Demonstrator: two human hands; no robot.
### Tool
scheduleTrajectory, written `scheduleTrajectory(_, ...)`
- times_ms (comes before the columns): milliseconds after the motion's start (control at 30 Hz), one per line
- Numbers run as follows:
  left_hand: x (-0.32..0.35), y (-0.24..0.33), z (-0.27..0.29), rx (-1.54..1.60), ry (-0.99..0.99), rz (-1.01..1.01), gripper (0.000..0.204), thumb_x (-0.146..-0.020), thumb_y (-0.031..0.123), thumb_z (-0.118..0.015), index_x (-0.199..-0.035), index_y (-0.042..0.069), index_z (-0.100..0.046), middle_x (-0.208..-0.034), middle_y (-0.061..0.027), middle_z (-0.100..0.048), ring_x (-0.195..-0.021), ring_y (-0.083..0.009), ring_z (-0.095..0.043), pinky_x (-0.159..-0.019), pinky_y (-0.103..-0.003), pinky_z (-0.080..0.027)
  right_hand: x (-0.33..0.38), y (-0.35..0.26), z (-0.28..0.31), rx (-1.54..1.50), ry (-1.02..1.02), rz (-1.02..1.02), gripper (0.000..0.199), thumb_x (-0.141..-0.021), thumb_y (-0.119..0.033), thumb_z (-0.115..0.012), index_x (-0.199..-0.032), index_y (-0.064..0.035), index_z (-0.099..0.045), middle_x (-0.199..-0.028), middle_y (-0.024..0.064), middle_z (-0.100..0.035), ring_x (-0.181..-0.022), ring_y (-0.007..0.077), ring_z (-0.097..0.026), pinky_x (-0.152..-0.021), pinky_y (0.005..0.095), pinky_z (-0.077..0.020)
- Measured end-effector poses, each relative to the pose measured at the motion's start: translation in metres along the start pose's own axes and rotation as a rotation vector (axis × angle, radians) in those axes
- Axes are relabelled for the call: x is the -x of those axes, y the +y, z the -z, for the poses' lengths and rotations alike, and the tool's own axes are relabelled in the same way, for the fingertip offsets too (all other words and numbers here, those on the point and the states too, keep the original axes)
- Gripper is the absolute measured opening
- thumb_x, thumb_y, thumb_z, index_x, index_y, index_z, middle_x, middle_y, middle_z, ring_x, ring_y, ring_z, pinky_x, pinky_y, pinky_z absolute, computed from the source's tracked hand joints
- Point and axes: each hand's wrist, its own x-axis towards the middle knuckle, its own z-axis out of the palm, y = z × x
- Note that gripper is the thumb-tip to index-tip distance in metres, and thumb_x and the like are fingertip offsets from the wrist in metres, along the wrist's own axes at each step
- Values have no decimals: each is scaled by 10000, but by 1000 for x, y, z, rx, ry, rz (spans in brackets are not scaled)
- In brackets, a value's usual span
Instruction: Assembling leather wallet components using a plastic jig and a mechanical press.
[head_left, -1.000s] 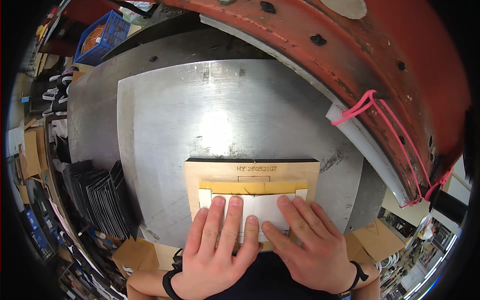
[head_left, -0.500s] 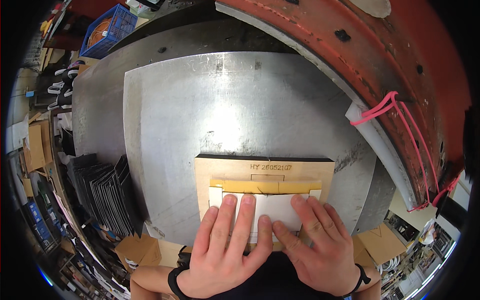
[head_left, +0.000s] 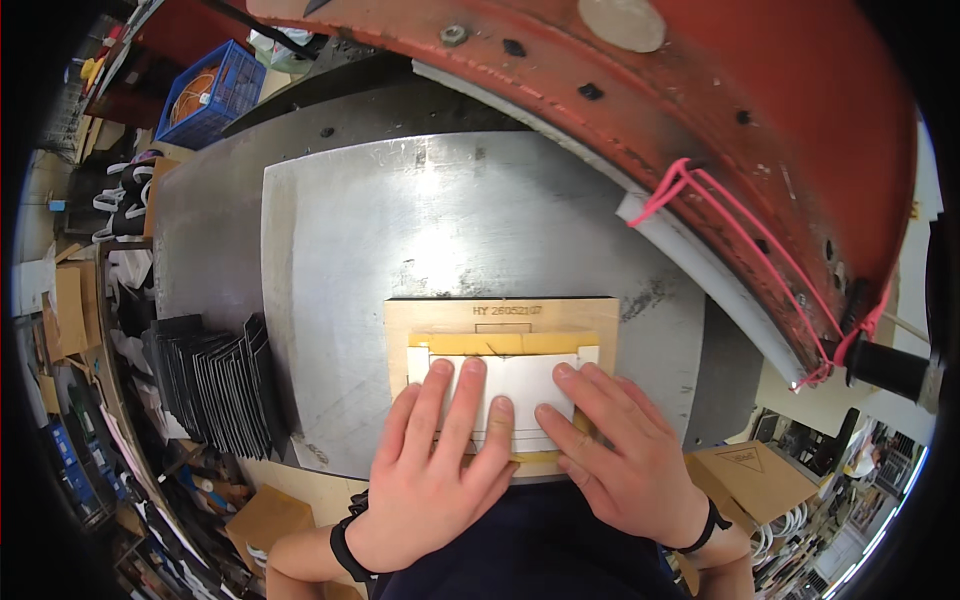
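Note:
A light wooden die board (head_left: 440, 313) with a dark edge lies on the metal plate (head_left: 345, 230), close to my body. On its face sits a white sheet (head_left: 526, 385), with a yellow strip (head_left: 470, 342) along the sheet's far side. My left hand (head_left: 430, 485) rests on the left half of the sheet, fingers spread. On the right half, my right hand (head_left: 635, 465) presses with outstretched fingers. Neither hand grasps anything. The fingers hide much of the sheet's sides and part of the board's near edge.
A big red machine arm (head_left: 760, 70) with a pale pad (head_left: 710, 280) and pink cord (head_left: 684, 178) reaches over the right and far side. Black sheets (head_left: 225, 385) stand stacked at left. Beyond are a blue crate (head_left: 245, 85) and cardboard boxes (head_left: 752, 480).
The view has shifted, and the red arm appears farther left and nearer the board. My hands remain on the white sheet; their fingers have shifted slightly, with the thumbs farther apart.

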Motion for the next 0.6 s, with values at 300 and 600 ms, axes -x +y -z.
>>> scheduleTrajectory(300, -6, 6, 6, -11, -11, 6, 717, -745, 382, -803, -1355, 63, -600, -1442, -254, -518, -1308, -436, -514, -1070, -521, -427, -6, -15, 7, 68, 40, -1, 447, -838, -144, -738, -1263, -38, -653, -1416, 122, -574, -1255, 306, -580, -959, 406, -524)
scheduleTrajectory(600, 11, 15, -13, 10, 24, 37, 795, -814, 370, -772, -1464, 4, -496, -1530, -302, -426, -1421, -476, -410, -1154, -554, -341, 3, 5, 3, -12, 128, 116, 385, -891, -107, -690, -1264, -26, -644, -1386, 132, -594, -1206, 326, -604, -947, 414, -526)
